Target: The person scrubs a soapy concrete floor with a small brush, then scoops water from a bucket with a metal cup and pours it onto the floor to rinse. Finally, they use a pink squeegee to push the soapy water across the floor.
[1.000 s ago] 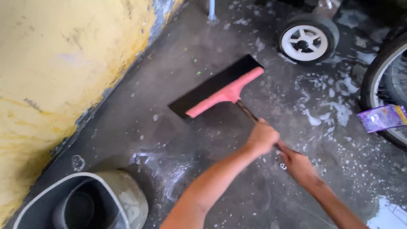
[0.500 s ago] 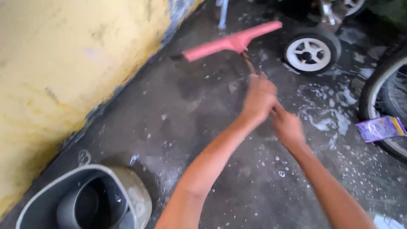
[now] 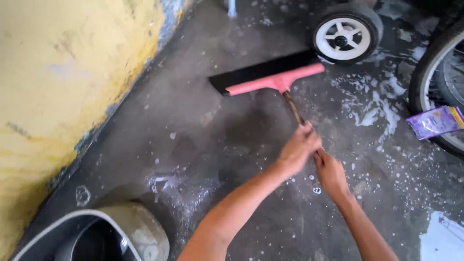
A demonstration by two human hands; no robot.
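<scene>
Gripping a floor squeegee's handle (image 3: 293, 108), left hand (image 3: 298, 149) ahead of right hand (image 3: 330, 172), fingers wrapped tight; pink-and-black blade (image 3: 268, 75) rests on wet soapy floor (image 3: 193, 125) near a small wheel (image 3: 344, 33).

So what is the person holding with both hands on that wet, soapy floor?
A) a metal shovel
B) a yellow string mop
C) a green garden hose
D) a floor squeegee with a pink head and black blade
D: both the left hand and the right hand grip the dark handle of a floor squeegee, whose pink head and black blade rest on the wet floor near a small white-spoked wheel.
</scene>
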